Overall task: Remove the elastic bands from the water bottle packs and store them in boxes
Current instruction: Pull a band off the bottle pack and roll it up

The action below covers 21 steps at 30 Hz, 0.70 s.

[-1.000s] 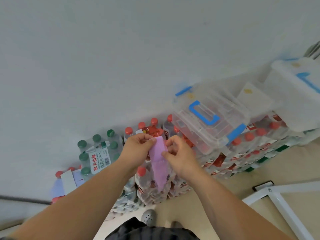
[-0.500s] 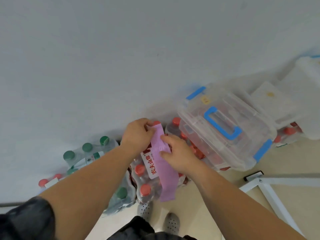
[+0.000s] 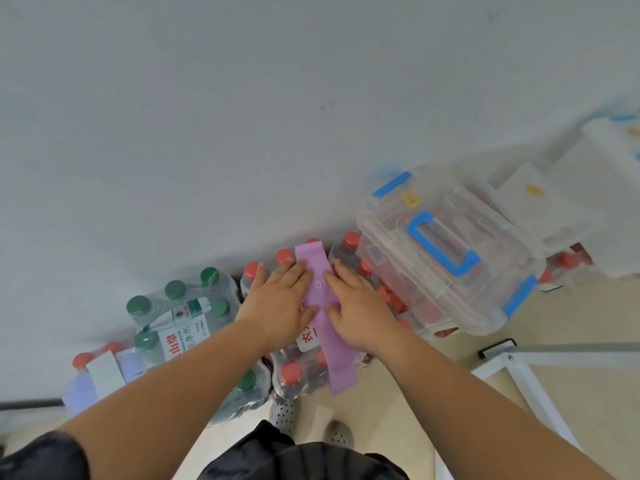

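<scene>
left hand (image 3: 277, 303), right hand (image 3: 358, 308) flat, unclenched, pressing wide purple elastic band (image 3: 337, 362) across glossy shrink-wrapped bottle pack (image 3: 294, 377).

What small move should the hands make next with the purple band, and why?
Probably pinch the edges of the purple band and lift it off the red-capped pack. The left hand and right hand lie flat along it, gripping nothing, and the clear box waits just to the right.

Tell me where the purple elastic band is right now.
Head view, centre: the purple elastic band lies across the red-capped bottle pack, between the left hand and right hand, just left of the clear storage box.
</scene>
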Available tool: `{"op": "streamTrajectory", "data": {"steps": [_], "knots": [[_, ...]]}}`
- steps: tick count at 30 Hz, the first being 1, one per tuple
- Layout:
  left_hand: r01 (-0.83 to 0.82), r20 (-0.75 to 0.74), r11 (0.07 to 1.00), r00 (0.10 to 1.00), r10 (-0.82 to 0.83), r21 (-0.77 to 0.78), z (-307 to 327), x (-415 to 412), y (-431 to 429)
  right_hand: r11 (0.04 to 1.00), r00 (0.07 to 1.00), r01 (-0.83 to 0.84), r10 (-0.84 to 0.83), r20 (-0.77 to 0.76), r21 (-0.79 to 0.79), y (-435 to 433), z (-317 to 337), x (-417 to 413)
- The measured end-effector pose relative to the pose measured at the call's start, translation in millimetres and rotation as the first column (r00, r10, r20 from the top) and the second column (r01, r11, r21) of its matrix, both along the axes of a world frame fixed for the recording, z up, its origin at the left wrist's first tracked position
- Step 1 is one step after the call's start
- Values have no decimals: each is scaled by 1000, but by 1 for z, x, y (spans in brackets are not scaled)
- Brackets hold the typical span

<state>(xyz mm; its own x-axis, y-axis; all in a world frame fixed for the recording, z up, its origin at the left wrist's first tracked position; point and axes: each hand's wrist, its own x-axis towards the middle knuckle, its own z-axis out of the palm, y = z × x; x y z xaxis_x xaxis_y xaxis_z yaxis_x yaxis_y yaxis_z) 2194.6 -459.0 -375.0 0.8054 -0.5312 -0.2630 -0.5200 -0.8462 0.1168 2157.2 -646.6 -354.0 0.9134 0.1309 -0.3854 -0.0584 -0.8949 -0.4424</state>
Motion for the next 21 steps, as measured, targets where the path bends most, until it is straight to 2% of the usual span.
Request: {"op": "streamTrajectory", "data": {"steps": [3,7,11,15,17,20,21], "knots": [[-55,28,997,998,56,-50,10,-9,2,999,999,10,-11,40,39,0,7,-11],[-219,59,961,971,231,-168,29,-40,19,996,990,-17,4,141,93,12,18,-22],[-404,70,887,901,428,-224,45,-81,60,986,966,-110,75,249,129,48,27,-37],[-488,136,815,826,547,-313,57,-114,125,949,951,-211,145,272,233,97,36,-52],[-584,108,710,738,667,-394,55,-126,161,932,948,-252,185,259,260,126,37,-60],[-768,-102,382,497,862,-514,44,-146,211,902,952,-276,210,221,331,179,35,-72],[-794,-147,312,444,884,-522,37,-152,227,893,953,-285,223,206,349,199,33,-76]]}}
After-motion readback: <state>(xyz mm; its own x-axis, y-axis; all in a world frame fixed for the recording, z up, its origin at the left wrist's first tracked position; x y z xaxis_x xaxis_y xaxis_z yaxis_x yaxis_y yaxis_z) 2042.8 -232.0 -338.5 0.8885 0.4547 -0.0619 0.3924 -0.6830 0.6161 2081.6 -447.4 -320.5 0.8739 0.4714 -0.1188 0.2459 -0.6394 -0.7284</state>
